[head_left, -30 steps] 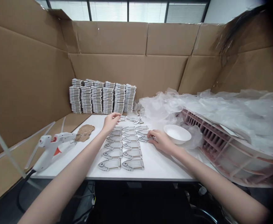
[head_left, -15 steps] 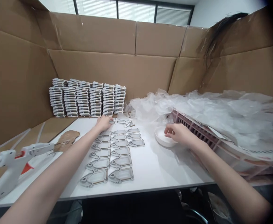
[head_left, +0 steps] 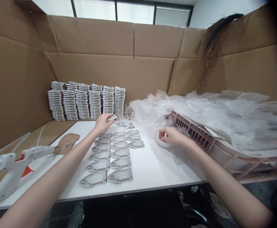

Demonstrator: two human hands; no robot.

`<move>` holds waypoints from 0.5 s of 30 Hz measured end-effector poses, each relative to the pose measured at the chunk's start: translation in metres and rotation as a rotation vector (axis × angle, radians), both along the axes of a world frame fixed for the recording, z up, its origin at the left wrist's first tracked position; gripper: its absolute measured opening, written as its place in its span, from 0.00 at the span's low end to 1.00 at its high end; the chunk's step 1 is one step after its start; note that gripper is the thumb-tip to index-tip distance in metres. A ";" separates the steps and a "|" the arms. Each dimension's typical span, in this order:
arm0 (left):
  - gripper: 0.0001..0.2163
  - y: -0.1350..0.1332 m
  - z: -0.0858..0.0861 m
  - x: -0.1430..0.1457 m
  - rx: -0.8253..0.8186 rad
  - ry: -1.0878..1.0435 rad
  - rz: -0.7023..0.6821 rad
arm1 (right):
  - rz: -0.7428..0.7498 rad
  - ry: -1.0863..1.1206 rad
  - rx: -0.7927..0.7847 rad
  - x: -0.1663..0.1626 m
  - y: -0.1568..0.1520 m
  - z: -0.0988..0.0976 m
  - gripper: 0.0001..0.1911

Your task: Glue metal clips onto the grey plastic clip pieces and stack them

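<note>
Grey arch-shaped flat pieces lie in rows on the white table. Just beyond the far end of the rows, my left hand is lifted a little off the table and pinches one small grey-and-white piece. My right hand reaches into a white bowl to the right of the rows, its fingers curled together; what they hold is hidden. Two loose pieces lie by my left hand.
Several tall stacks of the same pieces stand at the back against the cardboard wall. A white glue gun rests at the left, beside a brown cardboard scrap. Crumpled clear plastic covers a pink crate on the right.
My left hand has picked a piece up off the table behind the rows. My right hand went from the right column of pieces over to the bowl and down into it.
</note>
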State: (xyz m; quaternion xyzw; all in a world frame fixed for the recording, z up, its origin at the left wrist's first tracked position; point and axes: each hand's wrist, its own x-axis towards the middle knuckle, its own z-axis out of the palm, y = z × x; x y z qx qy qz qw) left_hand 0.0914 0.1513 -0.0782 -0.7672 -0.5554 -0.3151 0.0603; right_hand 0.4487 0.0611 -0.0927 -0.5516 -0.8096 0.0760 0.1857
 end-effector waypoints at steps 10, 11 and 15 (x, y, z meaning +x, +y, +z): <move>0.12 -0.062 0.003 0.038 -0.389 -0.894 -0.398 | -0.091 0.275 0.181 0.004 0.000 0.000 0.08; 0.12 -0.064 0.003 0.040 -0.414 -0.924 -0.421 | -0.114 0.296 0.205 0.005 0.001 0.000 0.08; 0.11 -0.069 0.002 0.046 -0.483 -0.965 -0.501 | -0.203 0.415 0.306 0.005 0.002 -0.002 0.07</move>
